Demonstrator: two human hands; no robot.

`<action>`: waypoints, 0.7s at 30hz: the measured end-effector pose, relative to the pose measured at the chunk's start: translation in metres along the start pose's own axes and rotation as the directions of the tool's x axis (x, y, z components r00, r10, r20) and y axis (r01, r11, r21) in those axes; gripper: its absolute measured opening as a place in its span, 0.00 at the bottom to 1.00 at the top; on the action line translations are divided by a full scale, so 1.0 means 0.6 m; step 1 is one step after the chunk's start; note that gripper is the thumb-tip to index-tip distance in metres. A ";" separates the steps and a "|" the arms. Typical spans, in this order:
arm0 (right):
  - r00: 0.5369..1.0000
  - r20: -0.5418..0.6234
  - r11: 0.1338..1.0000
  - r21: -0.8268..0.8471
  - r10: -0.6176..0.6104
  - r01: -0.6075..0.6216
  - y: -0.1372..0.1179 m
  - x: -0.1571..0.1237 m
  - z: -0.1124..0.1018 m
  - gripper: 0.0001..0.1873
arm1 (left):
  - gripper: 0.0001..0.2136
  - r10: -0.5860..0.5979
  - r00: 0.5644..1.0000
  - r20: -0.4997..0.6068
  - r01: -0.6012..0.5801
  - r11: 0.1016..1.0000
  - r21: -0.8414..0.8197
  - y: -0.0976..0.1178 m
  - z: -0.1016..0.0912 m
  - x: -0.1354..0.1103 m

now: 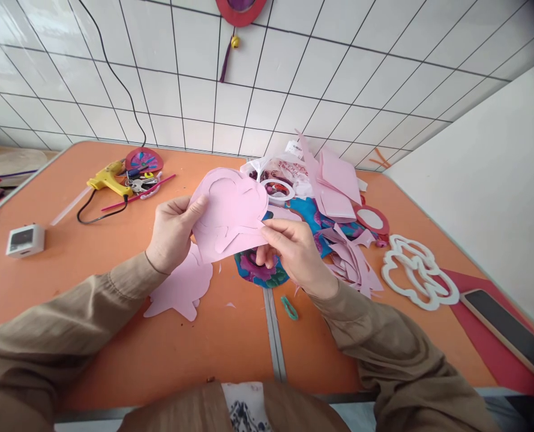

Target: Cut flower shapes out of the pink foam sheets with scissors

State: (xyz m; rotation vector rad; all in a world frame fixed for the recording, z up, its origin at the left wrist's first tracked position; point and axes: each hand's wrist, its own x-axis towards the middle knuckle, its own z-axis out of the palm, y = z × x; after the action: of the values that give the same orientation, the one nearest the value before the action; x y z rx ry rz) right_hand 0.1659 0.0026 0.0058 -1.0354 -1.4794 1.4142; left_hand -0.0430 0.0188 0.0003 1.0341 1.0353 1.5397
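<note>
Red print [290, 163] on the plastic bag [301, 185] is too blurry to read, sorry. Both arms [87, 306] stretch forward, left hand [170, 234] pinching a pink paper sheet [231, 207] by its left side, right hand [299, 255] pinching its lower right edge, thumb against fingers [285, 226]. Sheet's tilted, up off the bench [231, 354].

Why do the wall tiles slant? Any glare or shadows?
In the head view, the wall tiles slant, perhaps from a wide lens; whitish glare washes them at upper left; the picture's upper right corner darkens; faint shadows edge the pink paper.
</note>
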 end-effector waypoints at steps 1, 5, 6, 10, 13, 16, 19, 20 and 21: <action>1.000 0.012 1.000 0.028 0.006 -0.006 0.002 0.001 -0.001 0.16 | 0.16 -0.014 1.000 -0.001 0.014 1.000 -0.001 -0.001 0.000 0.000; 1.000 0.004 0.991 0.130 0.006 -0.006 0.006 0.008 -0.006 0.18 | 0.17 -0.053 0.999 -0.002 0.053 0.999 -0.002 -0.006 -0.001 0.000; 1.000 -0.007 0.991 0.132 0.008 -0.007 0.007 0.010 -0.006 0.18 | 0.17 -0.065 0.998 0.002 0.065 0.998 0.001 -0.006 -0.002 0.000; 0.998 -0.039 0.993 0.107 0.047 -0.042 0.008 0.017 -0.004 0.20 | 0.18 -0.127 0.992 0.018 0.127 0.992 0.006 -0.009 -0.002 0.000; 0.996 -0.052 0.990 0.123 0.078 -0.072 0.007 0.020 -0.002 0.20 | 0.19 -0.157 0.987 0.028 0.157 0.988 -0.003 -0.010 -0.001 0.001; 0.993 -0.067 0.989 0.116 0.096 -0.088 0.006 0.021 0.000 0.20 | 0.19 -0.156 0.987 0.037 0.156 0.988 0.002 -0.011 -0.001 0.001; 0.991 -0.075 0.989 0.108 0.108 -0.099 0.004 0.022 0.000 0.20 | 0.19 -0.161 0.986 0.043 0.160 0.987 0.009 -0.012 -0.001 0.002; 0.991 -0.071 0.988 0.115 0.113 -0.105 0.004 0.023 0.001 0.20 | 0.18 -0.164 0.986 0.042 0.164 0.986 0.009 -0.013 -0.001 0.003; 0.991 -0.066 0.986 0.127 0.119 -0.110 0.003 0.023 0.001 0.20 | 0.18 -0.166 0.985 0.041 0.166 0.986 0.008 -0.013 -0.001 0.003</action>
State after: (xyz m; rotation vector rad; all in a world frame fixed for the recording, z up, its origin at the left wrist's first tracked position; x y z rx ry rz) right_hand 0.1609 0.0154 0.0040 -1.0979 -1.2810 1.5122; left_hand -0.0422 0.0219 -0.0073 0.9544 1.0692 1.3755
